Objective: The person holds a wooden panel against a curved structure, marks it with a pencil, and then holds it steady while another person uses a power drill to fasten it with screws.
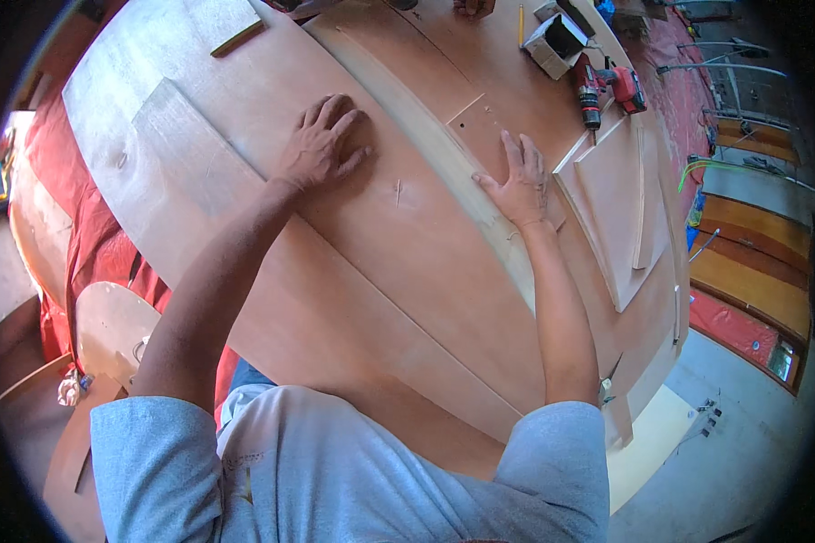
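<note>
My left hand [324, 145] lies on a broad plywood sheet [444, 249], its fingers spread and slightly bent with nothing in them. Farther right, my right hand [521, 185] rests with its fingers stretched out and thumb apart, palm down beside a long pale wooden strip [426, 149]. The thumb reaches over the strip's edge. Just beyond that hand is a small rectangular plywood piece [476, 125] with small dark spots. What lies beneath both palms is hidden.
A red and black cordless drill [598, 90] lies at the far right near an open box [552, 45] and a yellow pencil [521, 25]. Stacked plywood pieces [611, 208] sit right of my right hand. Red sheeting [91, 208] hangs at the left. A wooden block [235, 34] lies far left.
</note>
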The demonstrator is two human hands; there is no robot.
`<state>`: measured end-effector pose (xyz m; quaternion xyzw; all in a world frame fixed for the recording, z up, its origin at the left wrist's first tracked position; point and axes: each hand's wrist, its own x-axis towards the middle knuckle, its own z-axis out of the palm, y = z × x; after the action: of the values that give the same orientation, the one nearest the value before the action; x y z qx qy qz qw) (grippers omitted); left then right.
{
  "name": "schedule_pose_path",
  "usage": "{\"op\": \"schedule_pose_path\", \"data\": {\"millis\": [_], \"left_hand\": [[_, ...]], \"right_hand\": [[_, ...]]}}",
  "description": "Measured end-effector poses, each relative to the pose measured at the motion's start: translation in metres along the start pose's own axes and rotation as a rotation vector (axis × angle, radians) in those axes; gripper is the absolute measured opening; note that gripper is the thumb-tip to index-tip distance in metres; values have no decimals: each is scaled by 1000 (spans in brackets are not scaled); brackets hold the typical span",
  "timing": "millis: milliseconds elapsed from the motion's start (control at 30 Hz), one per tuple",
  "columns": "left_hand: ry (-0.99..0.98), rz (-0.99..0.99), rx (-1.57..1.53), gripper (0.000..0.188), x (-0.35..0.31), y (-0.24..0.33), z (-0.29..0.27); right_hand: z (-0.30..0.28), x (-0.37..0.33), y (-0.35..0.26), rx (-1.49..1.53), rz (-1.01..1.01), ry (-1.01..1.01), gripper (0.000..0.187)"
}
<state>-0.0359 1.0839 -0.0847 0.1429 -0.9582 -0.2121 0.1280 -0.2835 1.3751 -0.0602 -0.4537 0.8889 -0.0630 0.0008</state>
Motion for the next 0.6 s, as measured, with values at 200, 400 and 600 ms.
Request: {"op": "schedule_pose_path", "data": {"millis": [200, 400, 600], "left_hand": [[36, 29, -24, 59, -2, 1, 4], [2, 17, 54, 60, 2, 2, 6], [79, 174, 62, 58, 102, 14, 28]], "right_hand": [[-33, -47, 42, 166, 122, -103, 98], [-26, -103, 59, 45, 38, -2, 91], [9, -113, 51, -103, 82, 181, 87]]}}
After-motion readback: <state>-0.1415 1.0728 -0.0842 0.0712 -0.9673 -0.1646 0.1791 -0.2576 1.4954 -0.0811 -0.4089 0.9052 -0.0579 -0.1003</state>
